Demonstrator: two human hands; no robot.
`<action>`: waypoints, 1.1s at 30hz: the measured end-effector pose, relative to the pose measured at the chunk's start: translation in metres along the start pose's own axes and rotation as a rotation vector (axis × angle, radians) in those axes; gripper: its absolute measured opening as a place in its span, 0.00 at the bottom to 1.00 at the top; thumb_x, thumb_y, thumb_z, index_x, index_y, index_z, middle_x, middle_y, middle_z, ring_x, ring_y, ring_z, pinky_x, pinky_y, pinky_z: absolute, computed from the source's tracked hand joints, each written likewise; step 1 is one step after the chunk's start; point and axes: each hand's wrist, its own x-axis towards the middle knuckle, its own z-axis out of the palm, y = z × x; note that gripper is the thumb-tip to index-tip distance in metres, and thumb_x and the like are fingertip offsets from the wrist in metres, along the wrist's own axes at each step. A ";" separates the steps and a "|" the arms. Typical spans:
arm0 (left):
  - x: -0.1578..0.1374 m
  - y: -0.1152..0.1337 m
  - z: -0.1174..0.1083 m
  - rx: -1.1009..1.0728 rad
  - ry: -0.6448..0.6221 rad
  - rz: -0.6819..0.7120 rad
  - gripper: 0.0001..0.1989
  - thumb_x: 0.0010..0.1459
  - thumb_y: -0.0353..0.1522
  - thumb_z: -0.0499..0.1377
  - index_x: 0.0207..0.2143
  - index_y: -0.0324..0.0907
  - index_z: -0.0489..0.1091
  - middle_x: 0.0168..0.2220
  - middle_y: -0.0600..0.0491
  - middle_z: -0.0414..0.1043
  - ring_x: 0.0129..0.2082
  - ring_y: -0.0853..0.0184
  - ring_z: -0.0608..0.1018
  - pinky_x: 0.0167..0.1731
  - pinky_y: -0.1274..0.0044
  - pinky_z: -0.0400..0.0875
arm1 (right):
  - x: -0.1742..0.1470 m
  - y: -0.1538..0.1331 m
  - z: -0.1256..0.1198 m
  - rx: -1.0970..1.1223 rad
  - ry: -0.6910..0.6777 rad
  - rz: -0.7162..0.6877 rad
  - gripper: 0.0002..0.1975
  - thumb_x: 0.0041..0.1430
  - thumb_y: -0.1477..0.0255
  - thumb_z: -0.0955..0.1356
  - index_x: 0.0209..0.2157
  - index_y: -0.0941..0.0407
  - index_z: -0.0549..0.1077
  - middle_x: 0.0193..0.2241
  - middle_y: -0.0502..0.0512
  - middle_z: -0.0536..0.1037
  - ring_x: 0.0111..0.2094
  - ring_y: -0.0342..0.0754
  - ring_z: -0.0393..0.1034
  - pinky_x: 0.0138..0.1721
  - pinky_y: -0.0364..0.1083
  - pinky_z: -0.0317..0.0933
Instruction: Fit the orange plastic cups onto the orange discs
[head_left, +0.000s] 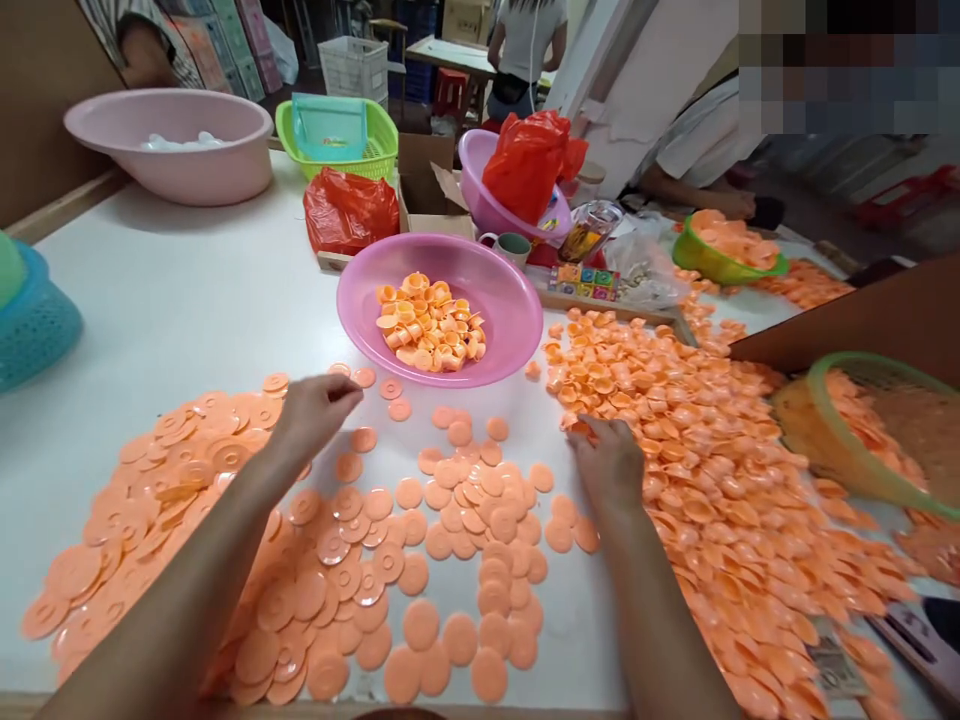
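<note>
My left hand (319,412) is over the far edge of a spread of flat orange plastic discs (225,455), its fingers pinched together. Whatever may be between those fingertips is hidden. Loose discs lie just beyond and beside it. My right hand (609,462) is at the left edge of a heap of small orange plastic cups (675,430), its fingers closed on one orange cup (576,424). Between and beyond my hands sits a pink basin (352,310) with orange cup pieces (431,320) gathered in it. More discs (487,500) are scattered on the white table between my forearms.
Behind the basin stand a red plastic bag (351,212), a mug (514,248), a glass jar (591,232) and a purple basin (480,180). A large pale pink tub (180,185) is back left. A green-rimmed basket (862,450) stands right. Other people are across the table.
</note>
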 end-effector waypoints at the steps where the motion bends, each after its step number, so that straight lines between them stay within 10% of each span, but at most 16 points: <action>1: -0.013 -0.013 0.007 0.033 -0.036 0.006 0.09 0.51 0.37 0.61 0.33 0.42 0.78 0.28 0.54 0.75 0.28 0.66 0.77 0.30 0.74 0.72 | 0.000 0.000 0.002 -0.020 0.007 -0.024 0.17 0.56 0.66 0.66 0.43 0.57 0.80 0.36 0.59 0.72 0.35 0.52 0.67 0.36 0.48 0.60; 10: -0.055 -0.041 0.035 0.006 -0.066 0.084 0.17 0.57 0.35 0.57 0.48 0.45 0.74 0.39 0.51 0.74 0.37 0.66 0.76 0.39 0.73 0.72 | 0.000 -0.016 -0.004 -0.075 -0.052 0.003 0.16 0.56 0.65 0.67 0.43 0.56 0.78 0.39 0.60 0.71 0.34 0.53 0.68 0.34 0.50 0.61; 15: -0.070 -0.051 0.011 0.122 -0.116 -0.004 0.06 0.54 0.33 0.58 0.31 0.45 0.76 0.32 0.53 0.73 0.36 0.62 0.74 0.35 0.72 0.68 | -0.003 -0.036 -0.015 0.269 -0.047 0.067 0.14 0.50 0.64 0.70 0.38 0.56 0.76 0.39 0.59 0.74 0.29 0.49 0.68 0.34 0.51 0.65; 18: -0.074 -0.046 0.016 0.174 -0.138 0.022 0.06 0.54 0.32 0.59 0.32 0.45 0.76 0.33 0.53 0.73 0.37 0.62 0.73 0.36 0.72 0.66 | -0.029 -0.082 -0.016 0.681 -0.308 0.141 0.20 0.47 0.60 0.72 0.40 0.56 0.75 0.34 0.55 0.76 0.24 0.46 0.67 0.26 0.47 0.65; 24: -0.072 -0.034 0.036 0.209 -0.121 0.085 0.11 0.54 0.30 0.59 0.40 0.45 0.76 0.36 0.52 0.75 0.41 0.60 0.74 0.40 0.69 0.64 | -0.089 -0.186 0.005 0.791 -0.617 -0.302 0.15 0.51 0.79 0.66 0.41 0.53 0.75 0.38 0.53 0.77 0.35 0.47 0.71 0.38 0.46 0.66; 33: -0.077 -0.040 0.037 0.262 -0.092 0.133 0.07 0.55 0.30 0.60 0.36 0.46 0.77 0.37 0.52 0.74 0.39 0.60 0.74 0.39 0.68 0.60 | -0.087 -0.202 0.016 0.558 -0.578 -0.415 0.10 0.57 0.79 0.65 0.36 0.55 0.76 0.33 0.54 0.76 0.36 0.48 0.70 0.39 0.47 0.63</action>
